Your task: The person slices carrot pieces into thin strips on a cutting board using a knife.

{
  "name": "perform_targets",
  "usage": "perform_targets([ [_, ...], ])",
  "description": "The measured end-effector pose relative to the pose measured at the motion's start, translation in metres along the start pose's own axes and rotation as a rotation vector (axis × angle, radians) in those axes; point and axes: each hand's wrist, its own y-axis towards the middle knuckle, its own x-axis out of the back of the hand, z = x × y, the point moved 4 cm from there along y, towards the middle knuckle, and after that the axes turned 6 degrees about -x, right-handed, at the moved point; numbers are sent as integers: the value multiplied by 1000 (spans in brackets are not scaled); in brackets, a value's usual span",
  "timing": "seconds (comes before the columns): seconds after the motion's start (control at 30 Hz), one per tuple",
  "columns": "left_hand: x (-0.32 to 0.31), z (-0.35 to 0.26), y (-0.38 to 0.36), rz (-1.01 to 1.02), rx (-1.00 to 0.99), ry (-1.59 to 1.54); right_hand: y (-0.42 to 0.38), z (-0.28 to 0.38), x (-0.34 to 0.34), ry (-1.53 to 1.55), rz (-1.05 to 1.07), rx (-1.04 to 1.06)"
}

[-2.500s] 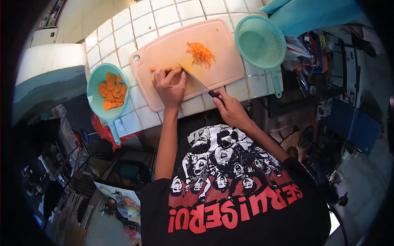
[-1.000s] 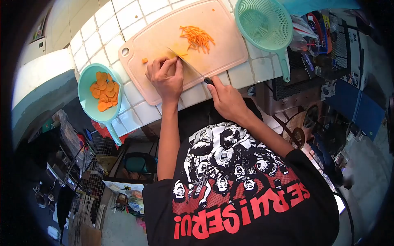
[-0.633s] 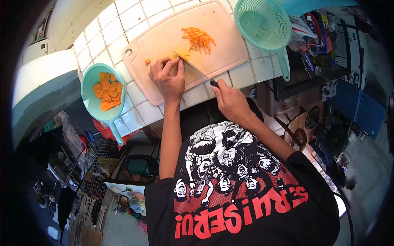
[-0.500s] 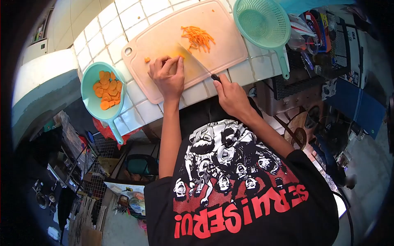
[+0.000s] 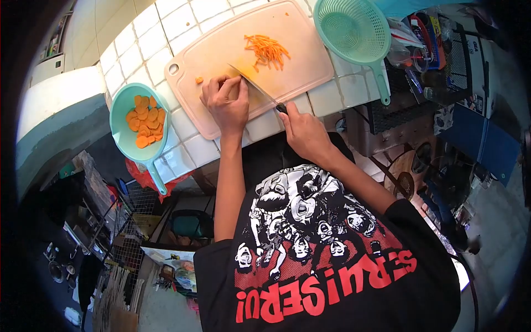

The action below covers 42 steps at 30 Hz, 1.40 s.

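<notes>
My right hand [image 5: 305, 134] is wrapped round the black handle of a knife [image 5: 255, 84], its blade slanting up and left over the pink cutting board [image 5: 204, 52]. Close against the blade, my left hand [image 5: 225, 105] has its fingers bent and pressed down on a carrot piece, now almost wholly hidden under the fingertips. A pile of thin carrot strips [image 5: 266, 51] lies on the board beyond the blade. One small carrot bit [image 5: 199, 81] sits left of my left hand.
At the left, a teal strainer [image 5: 119, 124] holds several round carrot slices [image 5: 145, 119]. Another teal strainer [image 5: 354, 30] stands at the board's right end. White tiles [image 5: 133, 58] cover the counter, and a black rack [image 5: 456, 69] with assorted items is at the right.
The knife and my right hand have shifted left, bringing the blade up to my left fingertips. The orange bit seen there before is now hidden. My left hand has hardly moved.
</notes>
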Motion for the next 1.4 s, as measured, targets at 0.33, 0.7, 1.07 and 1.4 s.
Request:
perform_targets([
  [0.33,-4,3,0,-20,-32,-28,-5,-15,7,1,-30,-42],
  [0.7,-4,11,-1,11,-21,-30,-3,2,2,113,-13,-96],
  [1.07,1,8,1,40,14,-21,9,15,-2,33,-7,-111],
  [1.4,4,10,12,107,-126,-59,-12,-17,-1,179,-128,-260],
])
